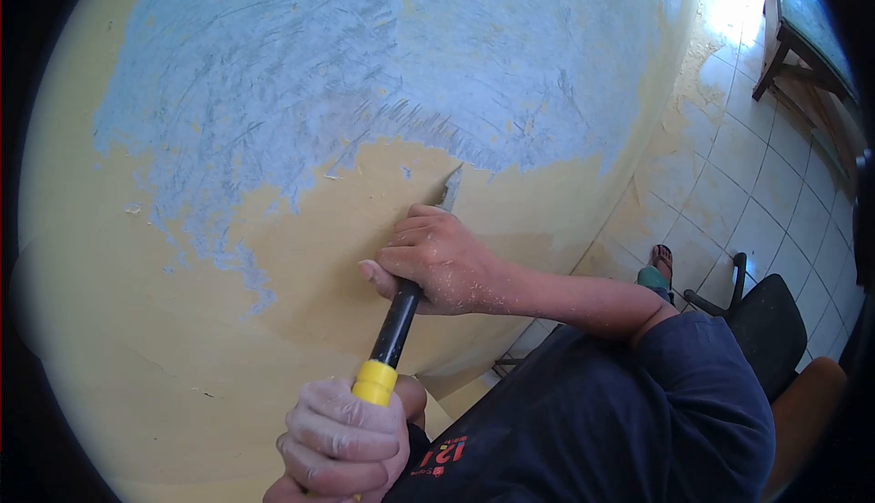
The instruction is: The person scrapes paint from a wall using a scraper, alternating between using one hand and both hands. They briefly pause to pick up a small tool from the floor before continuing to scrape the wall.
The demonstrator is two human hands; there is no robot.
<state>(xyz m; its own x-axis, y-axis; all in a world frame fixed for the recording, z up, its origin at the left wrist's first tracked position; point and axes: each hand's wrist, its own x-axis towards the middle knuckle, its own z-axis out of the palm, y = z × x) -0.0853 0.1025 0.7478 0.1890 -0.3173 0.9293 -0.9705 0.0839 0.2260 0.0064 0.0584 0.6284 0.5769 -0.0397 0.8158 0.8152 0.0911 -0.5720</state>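
My right hand is closed round the upper part of a long-handled scraper with a black shaft and a yellow collar. Lower down, my left hand, whitened with dust, wraps the handle below that collar. The scraper's metal blade touches or nearly touches the wall at the lower edge of a rough blue-grey patch. Around this patch the wall still carries yellow paint, with ragged borders and small chips. My right hand hides the blade's base.
At the right, the white tiled floor is strewn with yellowish flakes along the wall. A wooden-framed table stands at the upper right. A black chair is close behind my right arm, and a sandalled foot rests nearby.
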